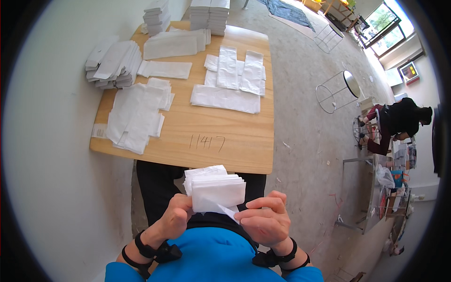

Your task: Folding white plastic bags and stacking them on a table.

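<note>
Above my lap, in front of the table's near edge, I hold a stack of white paper bags, flat and folded, their edges fanned a little at the top. My left hand is closed on the left side of the stack. At its lower right corner my right hand pinches a turned-up paper flap between thumb and fingers. The other fingers of that hand are bent and partly spread. Both wrists wear black straps with small dark devices.
The wooden table carries loose white paper bags, crossed bundles and tall stacks. A white wall runs along the left. To the right are a round stool, a seated person and a metal table.
</note>
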`<state>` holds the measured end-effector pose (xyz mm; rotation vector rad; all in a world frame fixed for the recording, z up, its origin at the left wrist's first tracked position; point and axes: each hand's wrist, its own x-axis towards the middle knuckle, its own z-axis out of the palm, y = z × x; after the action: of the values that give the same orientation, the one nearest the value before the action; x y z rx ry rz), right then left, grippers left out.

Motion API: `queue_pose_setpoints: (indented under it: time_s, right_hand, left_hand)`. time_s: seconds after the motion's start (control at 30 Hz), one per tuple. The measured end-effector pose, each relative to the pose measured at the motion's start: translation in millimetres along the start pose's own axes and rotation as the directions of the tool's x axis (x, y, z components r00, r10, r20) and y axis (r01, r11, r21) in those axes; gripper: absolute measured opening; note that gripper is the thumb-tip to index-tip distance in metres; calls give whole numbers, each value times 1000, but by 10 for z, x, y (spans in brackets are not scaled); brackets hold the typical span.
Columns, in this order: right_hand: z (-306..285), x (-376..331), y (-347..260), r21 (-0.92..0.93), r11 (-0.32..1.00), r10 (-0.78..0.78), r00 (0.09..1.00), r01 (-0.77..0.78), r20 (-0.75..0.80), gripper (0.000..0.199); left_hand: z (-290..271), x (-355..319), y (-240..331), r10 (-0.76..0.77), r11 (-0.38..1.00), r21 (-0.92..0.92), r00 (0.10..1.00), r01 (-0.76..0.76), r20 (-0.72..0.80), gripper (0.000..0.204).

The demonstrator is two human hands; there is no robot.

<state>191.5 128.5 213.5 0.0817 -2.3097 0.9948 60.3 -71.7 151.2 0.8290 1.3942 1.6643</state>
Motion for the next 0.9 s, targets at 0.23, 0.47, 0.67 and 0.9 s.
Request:
queue_pose_setpoints:
  time_s: [0.23, 0.47, 0.67, 0.9]
  right_hand:
    - [5, -5, -36, 49, 999, 12, 1000, -13, 17, 26]
    - [31, -2, -32, 48, 998, -47, 998, 45, 41, 30]
    - [86, 30, -13, -11, 998, 60, 998, -60, 17, 29]
    - [113, 30, 37, 43, 986, 161, 987, -161, 5, 25]
  left_hand:
    - [43, 39, 137, -84, 981, -179, 997, 82, -1, 104]
    - [53, 54, 247, -154, 966, -209, 988, 150, -5, 107]
    - [96, 109, 309, -205, 936, -292, 979, 199, 10, 104]
    - [133, 119, 298, -346, 877, -346, 938, 335, 32, 106]
